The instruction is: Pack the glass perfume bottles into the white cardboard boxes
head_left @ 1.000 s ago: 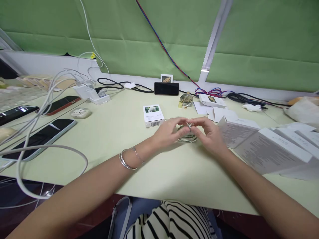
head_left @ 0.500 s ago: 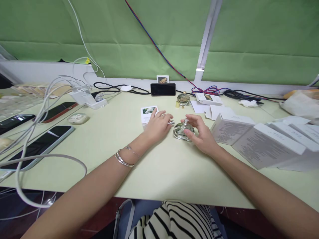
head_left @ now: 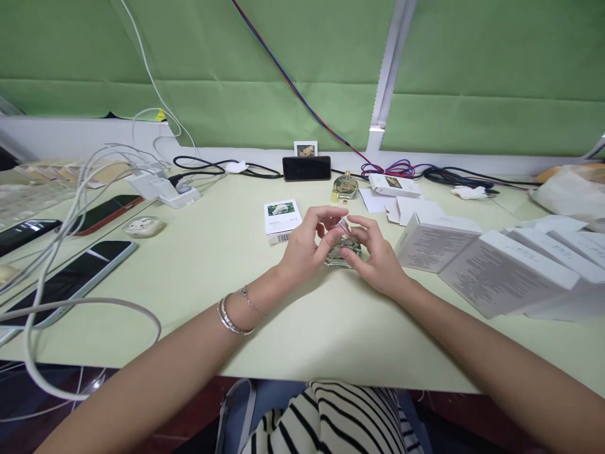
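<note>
A clear round perfume bottle (head_left: pixel 341 258) stands on the table between both hands, partly covered by fingers. My left hand (head_left: pixel 305 243) pinches a silver cap (head_left: pixel 342 224) at the bottle's neck; whether the cap is seated there cannot be made out. My right hand (head_left: pixel 378 260) curls its thumb and fingers around the bottle's right side. Left of the bottle lies a white box (head_left: pixel 282 222) with a white-flower picture. Farther back is a second perfume bottle (head_left: pixel 346 186) with gold parts beside it.
Several white cartons (head_left: pixel 508 271) lean in a row on the right. A black phone (head_left: pixel 307 168) is propped at the back, near bundled cables (head_left: pixel 387 169). On the left are phones (head_left: pixel 75 277), a power strip (head_left: pixel 170 192) and a looping white cable (head_left: pixel 113 295).
My left hand has moved right, from beside the white box to the bottle's neck, carrying the silver cap. My right hand has closed in around the bottle, and the box is now uncovered.
</note>
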`<state>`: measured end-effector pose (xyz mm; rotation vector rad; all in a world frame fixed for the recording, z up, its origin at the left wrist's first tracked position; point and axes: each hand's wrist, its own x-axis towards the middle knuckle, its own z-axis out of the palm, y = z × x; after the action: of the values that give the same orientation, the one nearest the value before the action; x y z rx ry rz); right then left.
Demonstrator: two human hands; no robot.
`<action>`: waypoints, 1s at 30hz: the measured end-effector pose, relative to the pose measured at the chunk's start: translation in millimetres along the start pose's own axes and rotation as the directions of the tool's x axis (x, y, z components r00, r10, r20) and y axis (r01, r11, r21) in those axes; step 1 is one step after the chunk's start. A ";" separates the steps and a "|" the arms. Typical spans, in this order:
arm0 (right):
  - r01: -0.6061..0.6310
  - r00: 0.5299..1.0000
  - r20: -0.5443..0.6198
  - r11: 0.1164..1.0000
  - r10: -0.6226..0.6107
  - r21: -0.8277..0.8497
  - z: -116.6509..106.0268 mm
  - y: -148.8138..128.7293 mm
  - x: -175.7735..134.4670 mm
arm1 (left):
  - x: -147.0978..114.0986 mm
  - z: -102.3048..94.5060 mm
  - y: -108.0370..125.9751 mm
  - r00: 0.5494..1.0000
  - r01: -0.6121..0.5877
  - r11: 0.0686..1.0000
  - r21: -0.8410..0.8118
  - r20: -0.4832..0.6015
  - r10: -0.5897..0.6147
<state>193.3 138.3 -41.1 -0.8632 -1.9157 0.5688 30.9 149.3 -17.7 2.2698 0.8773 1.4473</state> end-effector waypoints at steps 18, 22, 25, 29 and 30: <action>0.073 0.990 0.130 0.979 -0.048 -0.190 -8.9 5.6 -2.0 | 12.9 -31.2 -50.9 0.855 0.509 0.749 0.425 -0.352 -0.382; 0.058 0.993 0.115 0.983 -0.038 -0.176 -9.3 5.6 -1.0 | 13.0 -41.3 -72.4 0.677 0.736 0.640 0.220 -0.250 -0.692; 0.018 0.998 0.062 0.980 -0.006 -0.199 -11.4 8.3 1.4 | 12.8 -42.8 -78.2 0.644 0.764 0.640 0.082 -0.149 -0.750; -0.038 0.999 -0.047 0.965 0.027 -0.258 -15.3 14.1 5.4 | 12.6 -36.2 -75.3 0.677 0.732 0.677 -0.074 -0.037 -0.735; -0.053 0.997 -0.074 0.960 0.034 -0.275 -15.7 15.1 6.1 | 12.3 -33.7 -73.5 0.683 0.727 0.680 -0.095 0.001 -0.730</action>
<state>210.2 153.3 -40.8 -1.0914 -1.9453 0.2948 -19.7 211.2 -34.8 1.5074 1.4771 1.1015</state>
